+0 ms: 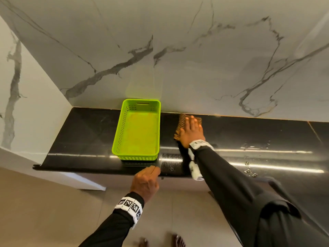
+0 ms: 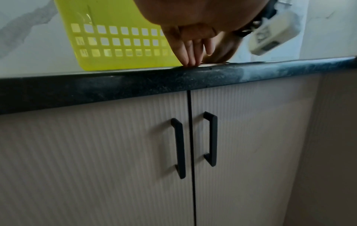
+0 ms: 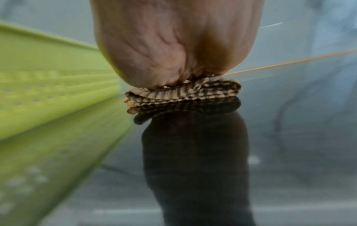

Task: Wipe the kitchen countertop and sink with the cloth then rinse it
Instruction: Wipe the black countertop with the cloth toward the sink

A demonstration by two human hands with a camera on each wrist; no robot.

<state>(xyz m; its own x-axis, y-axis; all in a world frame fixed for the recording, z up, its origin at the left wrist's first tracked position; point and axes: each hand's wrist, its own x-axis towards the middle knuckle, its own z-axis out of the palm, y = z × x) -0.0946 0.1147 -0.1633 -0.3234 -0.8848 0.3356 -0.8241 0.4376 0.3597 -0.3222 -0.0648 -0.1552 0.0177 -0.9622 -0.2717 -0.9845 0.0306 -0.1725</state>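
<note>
The striped cloth (image 1: 180,125) lies flat on the black countertop (image 1: 258,134), far back near the marble wall (image 1: 195,59) and just to the right of the lime-green plastic basket (image 1: 138,129). The right hand (image 1: 192,131) is spread over it, fingers straight and pressing down, not gripping; the right wrist view shows the heel of the palm bearing on the folded layers. It looks a soft, thin woven rag, light and limp, likely damp, so I'd say it will bunch or slide out from under the palm unless pressure is kept even; the flat of the hand over its middle is the sensible place to hold it for wiping, and a gather at one edge for lifting it away to rinse. The left hand (image 1: 146,180) rests at the counter's front edge, its fingertips (image 2: 190,61) touching the rim, loosely bent, holding nothing. Water drops (image 1: 249,168) bead on the polished stone off to the right. Most of the cloth is covered by the hand, so its full extent is unclear. No sink or tap shows in any view. The right wrist view is blurred, and the basket there is only a green smear. The cabinet doors (image 2: 135,152) below are dim.
</note>
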